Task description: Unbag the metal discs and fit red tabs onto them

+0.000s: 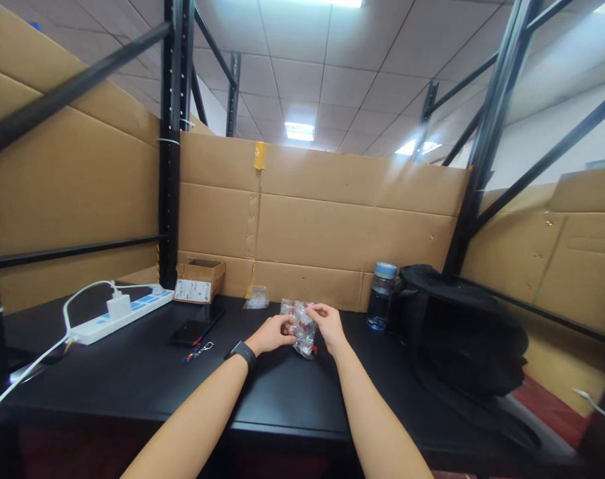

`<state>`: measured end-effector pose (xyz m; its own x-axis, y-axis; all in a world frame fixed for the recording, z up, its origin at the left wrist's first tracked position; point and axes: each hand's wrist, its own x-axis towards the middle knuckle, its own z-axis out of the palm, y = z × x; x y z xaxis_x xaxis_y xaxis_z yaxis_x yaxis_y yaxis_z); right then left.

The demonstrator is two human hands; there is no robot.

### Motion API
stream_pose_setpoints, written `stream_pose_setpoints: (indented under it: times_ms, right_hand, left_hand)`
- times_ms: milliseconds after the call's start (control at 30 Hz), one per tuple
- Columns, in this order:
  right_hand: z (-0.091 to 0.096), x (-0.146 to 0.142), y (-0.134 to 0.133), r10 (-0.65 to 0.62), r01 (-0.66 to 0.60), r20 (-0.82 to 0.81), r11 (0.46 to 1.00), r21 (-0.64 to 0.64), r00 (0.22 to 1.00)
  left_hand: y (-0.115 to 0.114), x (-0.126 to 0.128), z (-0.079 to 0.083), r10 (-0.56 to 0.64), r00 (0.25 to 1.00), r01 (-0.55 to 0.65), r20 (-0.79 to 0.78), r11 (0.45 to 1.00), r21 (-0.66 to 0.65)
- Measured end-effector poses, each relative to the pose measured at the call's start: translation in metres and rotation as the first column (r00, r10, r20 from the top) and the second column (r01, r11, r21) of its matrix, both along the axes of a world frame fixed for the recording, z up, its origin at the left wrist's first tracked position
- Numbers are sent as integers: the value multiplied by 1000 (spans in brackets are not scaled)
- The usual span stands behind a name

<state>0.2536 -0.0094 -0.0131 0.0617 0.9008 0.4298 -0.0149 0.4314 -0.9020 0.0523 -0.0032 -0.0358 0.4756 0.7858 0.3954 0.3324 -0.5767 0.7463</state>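
Note:
A clear plastic bag [303, 327] with red marks or small red pieces in it stands over the black table [282, 406], held between my two hands. My left hand [271, 334], with a dark watch [243, 352] at its wrist, has its fingers curled on the bag's left side. At the upper right of the bag, my right hand [329, 323] pinches the plastic between thumb and fingers. What the bag contains is too small and shiny to make out.
Left of the hands lie a dark phone [187, 332] and a keychain [199, 350]. Further back are another clear bag [256, 297], a small carton [197, 285] and a white power strip [133, 313]. A water bottle [380, 297] and black backpack [462, 332] stand right. Cardboard [322, 233] walls the back.

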Motion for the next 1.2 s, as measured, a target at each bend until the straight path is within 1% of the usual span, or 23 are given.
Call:
stream_pose_setpoints:
  times_ms: [233, 533, 633, 767, 833, 933, 1000, 1133, 1200]
  right_hand:
    - [1, -1, 0, -14, 15, -28, 999, 31, 1000]
    - [3, 6, 3, -135, 136, -127, 991, -1, 983]
    - [2, 7, 3, -136, 141, -125, 989, 34, 983]
    - [3, 6, 1, -106, 112, -85, 991, 70, 991]
    - [4, 5, 0, -81, 88, -78, 992, 87, 994]
    - [7, 3, -2, -68, 76, -91, 992, 98, 994]
    - [9, 1, -3, -72, 84, -112, 992, 100, 991]
    - [12, -2, -4, -70, 88, -157, 990, 114, 985]
    - [12, -2, -5, -66, 86, -174, 990, 112, 983]
  left_hand:
    - [2, 0, -2, -13, 1000, 13, -4, 1000, 9]
    - [1, 1, -1, -10, 999, 12, -51, 999, 38]
    - [-2, 1, 2, -24, 999, 26, -49, 998, 50]
    - [-6, 2, 6, -61, 998, 62, -22, 997, 44]
    - [-8, 3, 8, -37, 999, 39, -30, 996, 74]
    - [-11, 5, 11, 61, 998, -58, -13, 983, 172]
    - [-13, 5, 14, 106, 994, -107, 18, 968, 229]
    - [-16, 6, 18, 113, 992, -126, 61, 950, 285]
    - [-15, 7, 19, 129, 986, -155, 105, 942, 299]
